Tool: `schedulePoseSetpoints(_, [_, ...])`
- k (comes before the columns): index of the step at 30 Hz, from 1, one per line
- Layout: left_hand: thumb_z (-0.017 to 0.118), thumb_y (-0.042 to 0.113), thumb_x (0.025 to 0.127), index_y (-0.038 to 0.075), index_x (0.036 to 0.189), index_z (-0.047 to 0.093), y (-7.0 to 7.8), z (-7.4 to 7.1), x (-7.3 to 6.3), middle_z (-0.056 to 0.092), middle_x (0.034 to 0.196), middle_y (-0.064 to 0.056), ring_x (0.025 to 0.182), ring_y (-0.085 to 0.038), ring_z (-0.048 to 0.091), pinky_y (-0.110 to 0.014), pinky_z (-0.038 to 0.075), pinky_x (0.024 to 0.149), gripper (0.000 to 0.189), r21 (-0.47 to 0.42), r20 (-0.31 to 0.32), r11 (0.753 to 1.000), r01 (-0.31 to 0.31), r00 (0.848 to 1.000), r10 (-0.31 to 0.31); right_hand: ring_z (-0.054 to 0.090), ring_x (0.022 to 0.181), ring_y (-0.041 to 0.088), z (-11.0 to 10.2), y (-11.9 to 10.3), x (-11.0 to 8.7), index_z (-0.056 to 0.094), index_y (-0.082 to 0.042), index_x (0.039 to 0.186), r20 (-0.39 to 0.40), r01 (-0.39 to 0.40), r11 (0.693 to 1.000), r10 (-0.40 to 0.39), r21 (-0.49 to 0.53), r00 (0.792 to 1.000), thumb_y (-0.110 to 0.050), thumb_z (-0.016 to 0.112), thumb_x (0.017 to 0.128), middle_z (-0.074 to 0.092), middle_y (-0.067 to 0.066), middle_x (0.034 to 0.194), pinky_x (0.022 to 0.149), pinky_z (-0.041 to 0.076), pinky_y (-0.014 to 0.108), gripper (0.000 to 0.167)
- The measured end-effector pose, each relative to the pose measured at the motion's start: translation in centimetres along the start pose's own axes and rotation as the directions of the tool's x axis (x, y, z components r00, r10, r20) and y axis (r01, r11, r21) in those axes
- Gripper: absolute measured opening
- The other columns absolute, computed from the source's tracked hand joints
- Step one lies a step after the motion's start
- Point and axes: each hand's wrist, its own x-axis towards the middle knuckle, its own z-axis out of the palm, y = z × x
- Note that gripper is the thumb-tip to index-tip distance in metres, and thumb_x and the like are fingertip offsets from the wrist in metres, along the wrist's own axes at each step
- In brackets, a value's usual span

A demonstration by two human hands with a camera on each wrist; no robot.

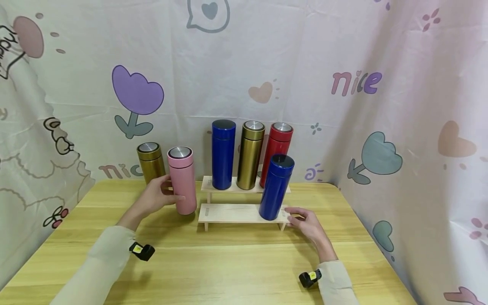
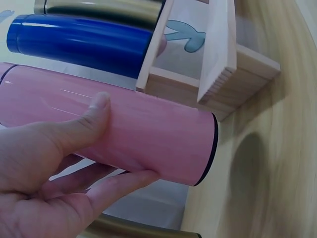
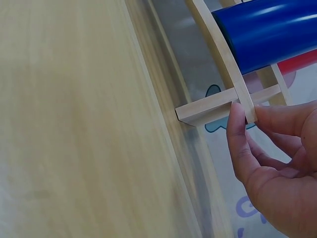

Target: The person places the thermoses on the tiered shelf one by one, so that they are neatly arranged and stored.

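Note:
My left hand (image 1: 158, 195) grips a pink thermos flask (image 1: 182, 182) with a silver lid, left of a two-tier wooden stand (image 1: 228, 213). In the left wrist view the pink flask's dark-rimmed base is off the table, its shadow apart from it. My right hand (image 1: 306, 224) pinches the right end of the stand's lower shelf (image 3: 242, 96) between thumb and fingers. A blue flask (image 1: 277, 186) stands at the right of that shelf. On the upper tier are another blue flask (image 1: 223, 154), a gold flask (image 1: 250, 154) and a red flask (image 1: 278, 142), the red one partly hidden.
Behind my left hand, a second gold flask (image 1: 151, 163) stands on the wooden table (image 1: 213, 267), its lower part hidden. A patterned curtain (image 1: 305, 55) hangs behind the table and along its sides.

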Motion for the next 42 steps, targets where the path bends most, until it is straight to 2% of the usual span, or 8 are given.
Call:
schedulePoseSetpoints(6, [0.082,0.018,0.089,-0.007,0.145,0.047,0.8,0.2,-0.4,0.061,0.134,-0.032,0.115,-0.043,0.067,-0.043,0.066,0.085,0.071,-0.05,0.019,0.999,-0.004,1.0,0.005,0.07,0.095,0.013,0.0,0.2,0.1,0.06,0.007,0.137,-0.006,-0.009,1.0,0.009,-0.005,1.0,-0.001,0.062,0.1,0.058,0.028,0.145,0.087,0.064,0.029,0.038])
schedulePoseSetpoints(12, [0.085,0.016,0.087,-0.003,0.145,0.05,1.4,0.4,-0.6,0.062,0.134,-0.029,0.114,-0.043,0.068,-0.042,0.065,0.085,0.071,-0.024,0.02,1.0,-0.017,1.0,0.017,0.07,0.094,0.011,0.1,0.2,0.1,0.06,0.006,0.137,-0.016,-0.014,1.0,0.014,-0.011,1.0,-0.002,0.063,0.1,0.058,0.027,0.144,0.086,0.063,0.027,0.038])
schedulePoseSetpoints(16, [0.084,0.015,0.087,-0.002,0.145,0.05,1.7,0.3,-0.6,0.061,0.135,-0.029,0.115,-0.044,0.068,-0.042,0.065,0.085,0.069,-0.008,0.021,0.999,-0.043,0.999,0.043,0.07,0.097,0.013,0.0,0.0,0.1,0.059,0.007,0.138,-0.008,-0.004,1.0,0.004,-0.016,1.0,-0.003,0.063,0.101,0.058,0.028,0.145,0.085,0.063,0.026,0.038])
schedulePoseSetpoints(21, [0.083,0.014,0.087,-0.003,0.144,0.051,2.5,-0.1,-0.8,0.062,0.133,-0.03,0.111,-0.042,0.069,-0.039,0.066,0.082,0.068,-0.036,0.023,0.995,-0.092,0.995,0.093,0.071,0.098,0.015,0.0,0.0,0.1,0.059,0.007,0.138,-0.009,0.002,1.0,-0.002,-0.018,1.0,-0.003,0.062,0.101,0.058,0.028,0.145,0.087,0.064,0.029,0.039])
schedulePoseSetpoints(24, [0.083,0.015,0.088,-0.002,0.144,0.051,3.0,-0.1,-0.9,0.062,0.133,-0.029,0.111,-0.039,0.069,-0.04,0.066,0.082,0.067,-0.063,0.035,0.994,-0.085,0.996,0.088,0.071,0.099,0.016,0.1,0.0,0.0,0.059,0.008,0.138,-0.006,0.002,1.0,-0.002,-0.014,1.0,-0.002,0.062,0.101,0.058,0.028,0.145,0.087,0.063,0.029,0.039])
schedulePoseSetpoints(29, [0.084,0.016,0.087,-0.002,0.143,0.052,4.0,0.5,-0.9,0.063,0.133,-0.027,0.113,-0.039,0.068,-0.04,0.066,0.083,0.067,-0.093,0.058,0.993,-0.071,0.995,0.077,0.071,0.097,0.012,0.0,0.2,0.1,0.059,0.007,0.138,-0.009,0.001,1.0,-0.001,-0.017,1.0,-0.003,0.063,0.101,0.058,0.028,0.145,0.086,0.063,0.027,0.039])
schedulePoseSetpoints(33, [0.084,0.014,0.087,-0.002,0.144,0.053,4.6,1.1,-0.8,0.063,0.133,-0.027,0.114,-0.039,0.067,-0.041,0.066,0.084,0.067,-0.103,0.065,0.991,-0.083,0.994,0.09,0.07,0.094,0.009,0.0,0.3,0.1,0.059,0.007,0.138,-0.014,0.001,1.0,-0.001,-0.024,1.0,-0.003,0.063,0.1,0.058,0.028,0.144,0.085,0.063,0.025,0.039])
schedulePoseSetpoints(42, [0.084,0.011,0.086,-0.003,0.145,0.052,5.2,2.5,-0.2,0.064,0.132,-0.027,0.112,-0.037,0.069,-0.04,0.066,0.084,0.069,-0.153,0.082,0.983,-0.098,0.99,0.111,0.071,0.096,0.011,0.1,0.1,-0.1,0.057,0.009,0.139,-0.003,-0.003,1.0,0.003,0.01,1.0,0.0,0.061,0.1,0.056,0.03,0.145,0.085,0.062,0.023,0.04])
